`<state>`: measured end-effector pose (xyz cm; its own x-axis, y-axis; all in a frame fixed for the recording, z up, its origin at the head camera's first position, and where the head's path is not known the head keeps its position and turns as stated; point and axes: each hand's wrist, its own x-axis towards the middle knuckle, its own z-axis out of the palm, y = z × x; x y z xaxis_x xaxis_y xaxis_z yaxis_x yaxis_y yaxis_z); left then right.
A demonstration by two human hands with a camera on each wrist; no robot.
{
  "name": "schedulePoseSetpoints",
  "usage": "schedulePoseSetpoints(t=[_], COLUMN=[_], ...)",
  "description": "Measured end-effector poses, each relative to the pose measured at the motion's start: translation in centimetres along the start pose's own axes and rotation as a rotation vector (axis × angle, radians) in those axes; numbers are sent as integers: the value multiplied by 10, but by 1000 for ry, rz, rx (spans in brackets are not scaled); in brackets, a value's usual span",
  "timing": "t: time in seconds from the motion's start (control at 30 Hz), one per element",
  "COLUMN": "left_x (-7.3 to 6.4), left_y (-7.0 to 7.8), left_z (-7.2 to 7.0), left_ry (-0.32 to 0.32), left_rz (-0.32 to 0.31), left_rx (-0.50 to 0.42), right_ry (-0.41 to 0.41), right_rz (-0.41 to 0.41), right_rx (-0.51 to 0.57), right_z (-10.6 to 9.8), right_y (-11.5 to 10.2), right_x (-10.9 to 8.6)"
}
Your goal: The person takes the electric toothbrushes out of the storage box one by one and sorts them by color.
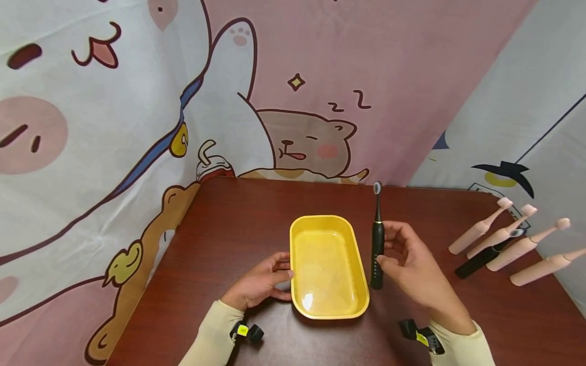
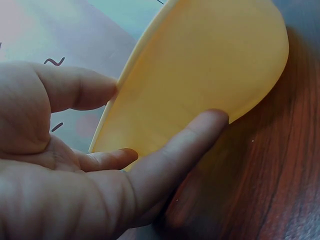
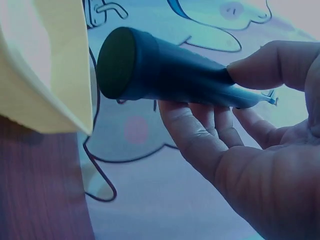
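My right hand (image 1: 409, 269) holds a black electric toothbrush (image 1: 377, 244) upright by its handle, with the brush head up. Thumb on one side and fingers on the other pinch it in the right wrist view, where its round base (image 3: 117, 62) faces the camera. Just left of the toothbrush is a yellow tray (image 1: 295, 249) with a raised rim and rounded corners; nothing lies in it. My left hand (image 1: 261, 282) grips the tray's left side. In the left wrist view the thumb meets the rim and the fingers (image 2: 175, 155) lie along the outer wall (image 2: 220, 60).
At the right of the brown table (image 1: 238, 218), several pink electric toothbrushes (image 1: 513, 254) and another black toothbrush (image 1: 480, 259) stand in a slanted group. A cartoon-printed cloth (image 1: 389, 51) hangs along the table's back and left edges.
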<state>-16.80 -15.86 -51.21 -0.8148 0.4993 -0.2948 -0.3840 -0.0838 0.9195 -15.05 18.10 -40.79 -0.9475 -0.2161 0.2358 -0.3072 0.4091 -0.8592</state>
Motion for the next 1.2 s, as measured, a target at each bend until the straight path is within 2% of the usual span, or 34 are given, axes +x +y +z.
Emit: schedulePoseSetpoints(t=[0.37, 0.63, 0.67, 0.83, 0.9, 0.97, 1.1, 1.2], left_x=[-1, 0, 0, -1, -1, -1, -1, -1], left_y=[1, 1, 1, 1, 0, 0, 0, 1], left_z=[-1, 0, 0, 0, 0, 0, 0, -1], left_ry=[-7, -10, -7, 1, -2, -6, -16, -15], left_rz=[0, 4, 2, -3, -4, -7, -9, -4], left_rx=[7, 13, 13, 3, -1, -4, -9, -8], right_ry=[188, 337, 354, 441, 488, 550, 692, 754], right_rz=[0, 7, 8, 34, 66, 108, 237, 318], right_rx=[-68, -60, -24, -4, -41, -23, -44, -67], right_z=[-37, -56, -59, -73, -79, -84, -94, -100], right_y=[15, 30, 32, 41, 45, 47, 52, 56], right_x=[-19, -33, -35, -47, -52, -57, -64, -68])
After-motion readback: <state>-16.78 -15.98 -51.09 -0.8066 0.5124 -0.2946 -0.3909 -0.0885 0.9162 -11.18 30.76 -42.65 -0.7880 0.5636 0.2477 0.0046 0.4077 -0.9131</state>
